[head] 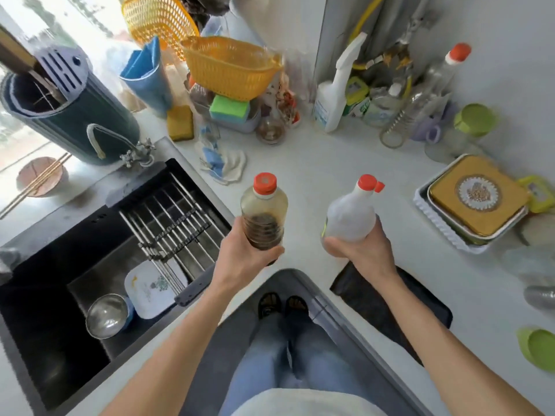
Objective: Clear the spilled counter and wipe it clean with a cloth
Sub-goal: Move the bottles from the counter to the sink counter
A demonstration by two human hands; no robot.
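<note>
Left hand (240, 250): fingers curled round the lower body of a clear bottle (263, 214) with red cap and dark liquid at the bottom, held upright above the counter (315, 163) near its front edge
Right hand (357, 247): fingers wrapped round the base of a white bottle (351, 214) with red flip cap, upright, just beside the other bottle, apart from it
Black mat (390, 298): flat at the counter's front edge, under the right wrist
Sink (60, 295): left, holding a steel bowl (106, 315) and a patterned plate (150, 288)
Cloth (223, 163): crumpled, white and blue, on the counter beyond the bottles, by the sink's far corner
Gold tin (477, 195): in a white tray at the right edge
Orange basket (231, 67): far corner, over sponges
</note>
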